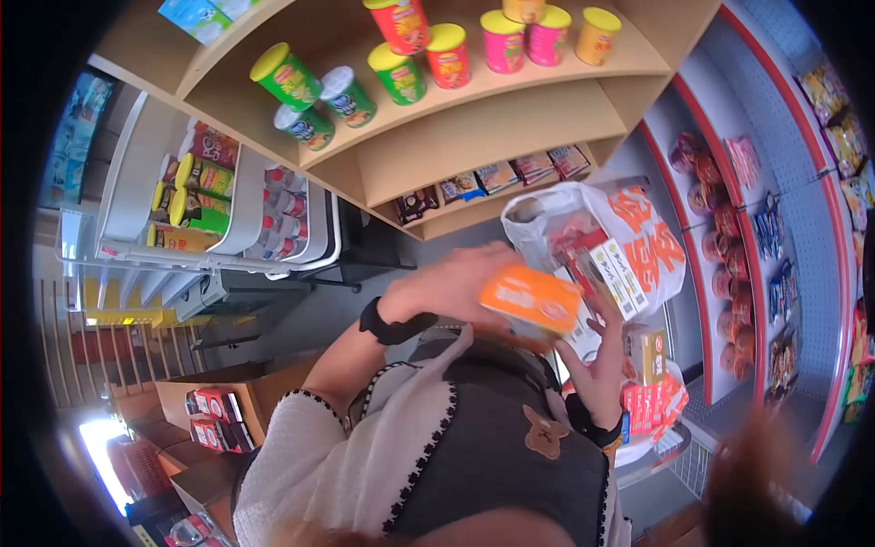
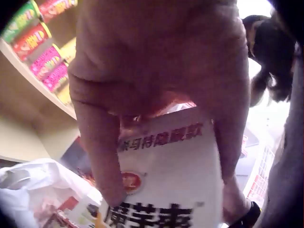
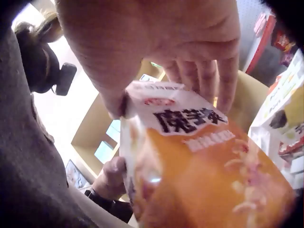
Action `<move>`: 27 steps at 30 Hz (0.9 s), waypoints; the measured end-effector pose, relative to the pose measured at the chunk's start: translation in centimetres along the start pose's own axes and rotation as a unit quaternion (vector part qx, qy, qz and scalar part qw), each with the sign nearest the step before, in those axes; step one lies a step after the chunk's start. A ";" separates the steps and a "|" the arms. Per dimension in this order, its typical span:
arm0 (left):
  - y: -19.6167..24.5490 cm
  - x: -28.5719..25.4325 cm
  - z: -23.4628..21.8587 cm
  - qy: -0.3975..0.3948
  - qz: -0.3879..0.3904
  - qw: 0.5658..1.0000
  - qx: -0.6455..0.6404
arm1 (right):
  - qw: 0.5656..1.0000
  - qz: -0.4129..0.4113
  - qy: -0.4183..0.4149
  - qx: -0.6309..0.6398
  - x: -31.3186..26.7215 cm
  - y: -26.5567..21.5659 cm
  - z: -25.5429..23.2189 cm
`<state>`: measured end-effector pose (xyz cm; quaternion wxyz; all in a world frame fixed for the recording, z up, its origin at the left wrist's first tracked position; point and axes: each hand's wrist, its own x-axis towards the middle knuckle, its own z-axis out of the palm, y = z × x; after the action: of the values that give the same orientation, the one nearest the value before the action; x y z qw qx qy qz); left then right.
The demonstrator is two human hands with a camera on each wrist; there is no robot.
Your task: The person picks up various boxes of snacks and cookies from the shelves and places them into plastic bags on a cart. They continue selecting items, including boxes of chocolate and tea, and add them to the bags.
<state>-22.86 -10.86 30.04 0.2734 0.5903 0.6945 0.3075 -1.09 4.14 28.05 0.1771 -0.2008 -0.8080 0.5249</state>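
Note:
An orange and white konjac snack pack (image 1: 529,299) is held up in front of my torso. My left hand (image 1: 451,284) grips it, and in the left wrist view the thumb lies along one side of its white face (image 2: 166,156) while the fingers pass behind. Beside the pack's other end is my right hand (image 1: 597,365), fingers fairly straight and spread, thumb close against the edge. From the right wrist, the pack's shiny orange front (image 3: 199,166) shows below that hand (image 3: 156,42). Left fingertips (image 3: 114,171) appear at its side.
A white plastic bag (image 1: 556,205) with packaged goods stands just ahead; another bag (image 1: 656,410) and a wire basket (image 1: 688,460) lie to the right. A curved wooden shelf (image 1: 483,137) carries snack cans (image 1: 401,73). Racks of packets (image 1: 729,246) line the right; a white cart (image 1: 273,242) holds bottles.

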 end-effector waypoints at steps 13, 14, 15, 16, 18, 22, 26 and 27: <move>-34.4 -7.7 -10.2 0.186 -0.379 0.898 0.122 | 0.950 0.151 -0.120 -0.245 -0.1 6.8 7.6; -37.4 -8.2 -10.1 0.226 -0.374 0.892 0.115 | 0.948 0.172 -0.107 -0.244 0.4 6.4 8.2; -42.9 -9.3 -9.2 0.249 -0.314 0.915 0.051 | 0.949 0.172 -0.088 -0.247 0.8 6.3 8.9; -42.6 -9.1 -9.6 0.264 -0.326 0.907 -0.037 | 0.952 0.174 -0.075 -0.242 1.0 6.7 9.7; -42.5 -8.8 -10.3 0.242 -0.364 0.896 -0.072 | 0.953 0.182 -0.057 -0.235 1.4 7.5 11.2; -48.2 -10.7 -10.1 0.032 -0.441 0.896 0.043 | 0.950 0.240 -0.041 -0.195 0.9 7.1 12.5; -48.1 -11.3 -10.1 0.025 -0.414 0.888 0.199 | 0.948 0.259 -0.023 -0.186 0.9 6.8 12.7; -47.5 -11.5 -9.9 0.023 -0.402 0.881 0.249 | 0.947 0.251 -0.021 -0.201 0.7 6.9 12.6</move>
<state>-59.44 -28.65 1.18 0.2011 0.3020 0.9319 0.0019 -7.02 -2.74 16.92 -0.0214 -0.4181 -0.8235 0.3829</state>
